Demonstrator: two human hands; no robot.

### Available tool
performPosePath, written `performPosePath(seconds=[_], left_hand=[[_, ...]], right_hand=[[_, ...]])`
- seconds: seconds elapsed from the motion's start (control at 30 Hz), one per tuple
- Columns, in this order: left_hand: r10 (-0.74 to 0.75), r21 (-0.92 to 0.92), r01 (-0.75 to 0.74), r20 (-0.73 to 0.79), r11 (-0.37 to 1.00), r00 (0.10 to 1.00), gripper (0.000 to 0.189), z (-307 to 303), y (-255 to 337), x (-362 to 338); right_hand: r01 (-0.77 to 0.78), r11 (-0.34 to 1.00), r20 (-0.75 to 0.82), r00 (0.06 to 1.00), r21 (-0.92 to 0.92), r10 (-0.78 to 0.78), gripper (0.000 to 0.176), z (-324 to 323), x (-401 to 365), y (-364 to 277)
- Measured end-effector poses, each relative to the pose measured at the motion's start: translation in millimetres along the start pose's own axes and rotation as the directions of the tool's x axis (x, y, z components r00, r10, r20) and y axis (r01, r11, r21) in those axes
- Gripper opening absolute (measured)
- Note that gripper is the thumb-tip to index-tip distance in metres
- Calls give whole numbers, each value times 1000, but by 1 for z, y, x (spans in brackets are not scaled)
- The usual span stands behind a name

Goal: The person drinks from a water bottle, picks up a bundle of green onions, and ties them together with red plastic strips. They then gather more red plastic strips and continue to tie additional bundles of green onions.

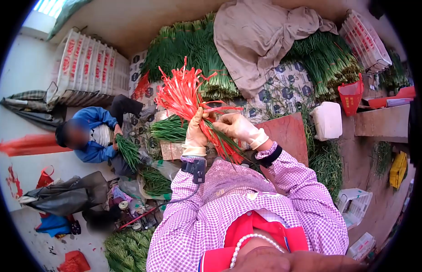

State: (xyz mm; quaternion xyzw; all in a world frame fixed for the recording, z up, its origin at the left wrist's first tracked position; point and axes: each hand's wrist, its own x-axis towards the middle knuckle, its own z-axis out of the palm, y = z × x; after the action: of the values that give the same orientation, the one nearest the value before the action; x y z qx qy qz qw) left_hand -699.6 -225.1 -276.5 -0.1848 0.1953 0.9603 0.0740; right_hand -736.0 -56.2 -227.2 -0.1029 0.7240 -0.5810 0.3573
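My left hand [196, 133], in a pale rubber glove, is closed around a thick bundle of red plastic strips [181, 93]. The strips fan out above the fist, and their lower ends hang below it. Just to the right, my gloved right hand [240, 128] pinches at the bundle's side, seemingly on a few strips; its fingertips are partly hidden. Thin green stalks [225, 141] run along the strips beneath the right hand. Behind my left hand lies a bunch of long green leafy vegetables [169, 129], resembling chives.
At left, a person in a blue jacket [96, 121] sits holding green stalks. Bundled greens [188, 50] line the back wall, partly under a beige cloth [252, 41]. White crates [86, 63], a reddish board [288, 133], a white container [327, 120] and loose greens [326, 167] surround me.
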Motion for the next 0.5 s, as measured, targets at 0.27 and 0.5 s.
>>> performPosePath(seconds=[0.27,0.5], left_hand=[[63,51,-59,-72,997,995,27,-16,15,-30],[26,-487,-27,-8,873,1000,24,-61,79,-47]], right_hand=[[123,992,0,992,-1,-123,22,36,1,-1],[37,962,-58,998,270,-22,25,60,7,-34]])
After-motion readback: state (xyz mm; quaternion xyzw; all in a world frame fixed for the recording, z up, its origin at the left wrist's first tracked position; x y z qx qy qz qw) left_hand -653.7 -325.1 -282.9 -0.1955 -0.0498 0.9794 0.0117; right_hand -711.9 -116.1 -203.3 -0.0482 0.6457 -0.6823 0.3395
